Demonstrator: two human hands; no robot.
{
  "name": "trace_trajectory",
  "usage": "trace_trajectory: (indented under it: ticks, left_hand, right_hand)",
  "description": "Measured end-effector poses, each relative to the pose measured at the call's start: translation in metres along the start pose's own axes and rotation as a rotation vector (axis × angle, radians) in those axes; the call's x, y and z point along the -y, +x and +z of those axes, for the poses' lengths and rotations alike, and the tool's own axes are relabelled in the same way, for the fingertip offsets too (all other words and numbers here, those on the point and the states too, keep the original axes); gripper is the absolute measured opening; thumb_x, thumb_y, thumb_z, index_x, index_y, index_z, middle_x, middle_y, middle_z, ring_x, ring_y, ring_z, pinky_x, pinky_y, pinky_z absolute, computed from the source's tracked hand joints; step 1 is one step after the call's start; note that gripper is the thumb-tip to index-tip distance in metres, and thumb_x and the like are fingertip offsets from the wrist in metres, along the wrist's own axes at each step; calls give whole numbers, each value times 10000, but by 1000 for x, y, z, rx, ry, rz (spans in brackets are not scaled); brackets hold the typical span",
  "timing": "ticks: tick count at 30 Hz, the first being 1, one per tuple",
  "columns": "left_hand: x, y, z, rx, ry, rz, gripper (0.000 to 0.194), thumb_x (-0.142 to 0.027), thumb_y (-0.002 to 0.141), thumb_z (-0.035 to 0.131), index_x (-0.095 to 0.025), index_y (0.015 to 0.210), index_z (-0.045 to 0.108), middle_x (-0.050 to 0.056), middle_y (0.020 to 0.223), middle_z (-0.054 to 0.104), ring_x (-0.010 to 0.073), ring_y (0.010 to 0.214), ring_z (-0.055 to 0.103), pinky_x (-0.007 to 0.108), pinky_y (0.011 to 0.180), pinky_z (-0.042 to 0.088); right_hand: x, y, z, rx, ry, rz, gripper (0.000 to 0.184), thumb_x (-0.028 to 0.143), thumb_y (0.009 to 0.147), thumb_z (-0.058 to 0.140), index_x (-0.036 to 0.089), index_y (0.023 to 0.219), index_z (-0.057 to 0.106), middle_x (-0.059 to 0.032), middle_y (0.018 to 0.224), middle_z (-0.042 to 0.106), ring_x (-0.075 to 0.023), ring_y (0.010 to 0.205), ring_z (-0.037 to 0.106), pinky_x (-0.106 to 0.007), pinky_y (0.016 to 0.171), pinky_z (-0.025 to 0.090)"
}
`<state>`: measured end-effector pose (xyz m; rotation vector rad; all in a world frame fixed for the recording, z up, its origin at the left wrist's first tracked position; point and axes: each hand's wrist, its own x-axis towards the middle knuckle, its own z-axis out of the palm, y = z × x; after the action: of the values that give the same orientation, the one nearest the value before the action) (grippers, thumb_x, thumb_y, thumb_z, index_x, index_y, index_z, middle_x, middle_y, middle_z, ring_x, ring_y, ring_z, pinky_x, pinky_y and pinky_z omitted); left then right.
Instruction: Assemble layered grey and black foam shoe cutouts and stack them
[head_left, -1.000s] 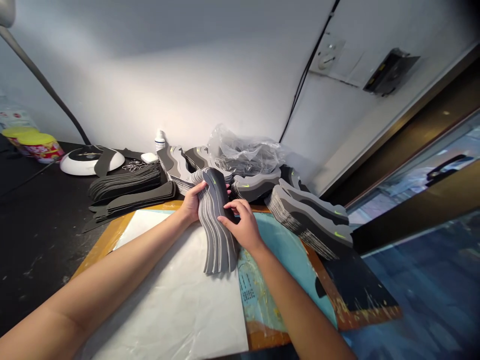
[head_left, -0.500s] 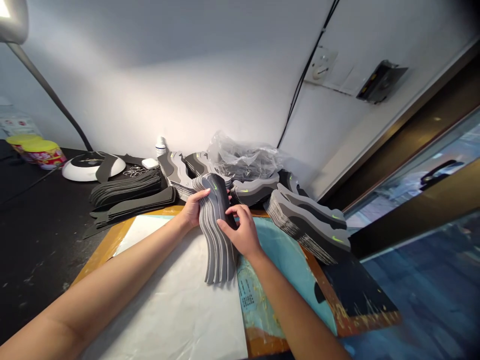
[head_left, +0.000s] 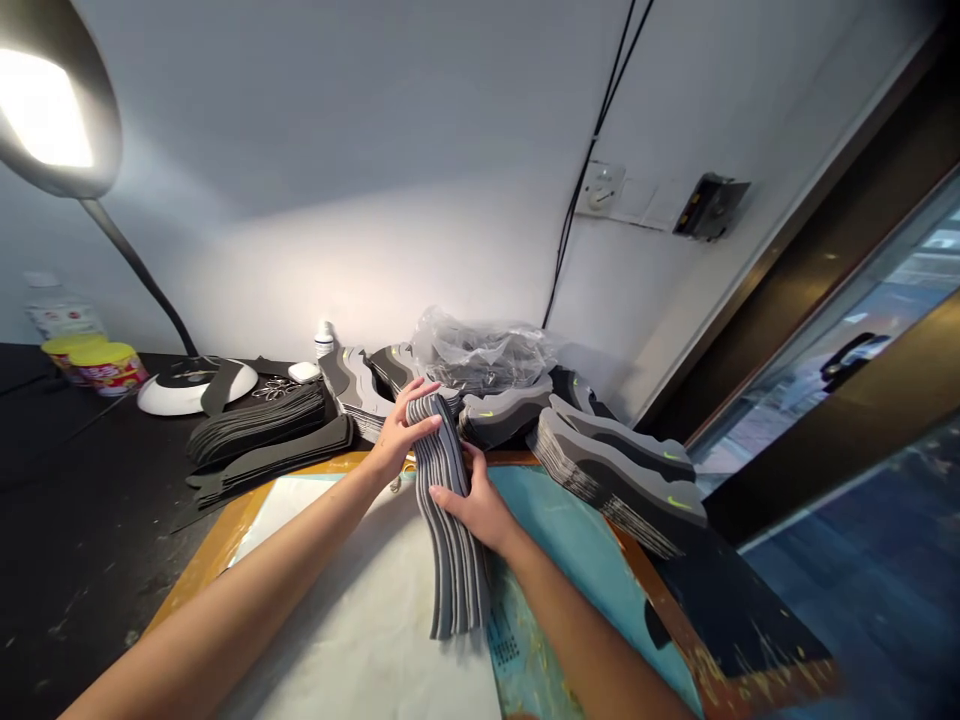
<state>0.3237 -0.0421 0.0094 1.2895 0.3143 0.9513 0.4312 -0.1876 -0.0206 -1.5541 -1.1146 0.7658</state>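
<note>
Clear plastic bag [head_left: 487, 350], crumpled: one, landmark.
Left of bag: grey stacks with yellow-green marks [head_left: 356, 380], two; black piles [head_left: 262, 425], two; small white bottle [head_left: 325, 338], one; desk lamp [head_left: 49, 110], one; yellow-lidded tubs [head_left: 109, 368], two; clear bottle [head_left: 64, 308], one.
Front and right of bag: marked grey stacks [head_left: 615, 460], four.
Nearer than bag: hand-held grey stack [head_left: 454, 545], one. Layers per stack: too tight to count.

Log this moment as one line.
left hand: gripping top of wavy grey layered stack | right hand: gripping its side | white paper sheet: beneath
</note>
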Motion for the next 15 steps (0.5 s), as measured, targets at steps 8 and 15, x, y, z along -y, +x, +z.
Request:
trace_trajectory:
  ticks: [8,15]
  left_hand:
    - [-14,4,-4,22,342,266,357,-389,717,815,-246,1041,769,73,1471,468,324,1413,346,451,1206,221]
    - [-7,1,-1,65,313,225,334,-359,747,797,-245,1059,762,78,1325,594,300,1326,453,399,1165,280]
  right_hand:
    - [-1,-2,-4,143,117,-9,775,460,775,713,243,1402,312,-124,1406,530,-261,1267,548,-464,1096,398]
    - [1,-5,-1,60,-29,20,851,484,723,770,237,1430,365,-130,1361,569,-290,1241,563,-481,1056,435]
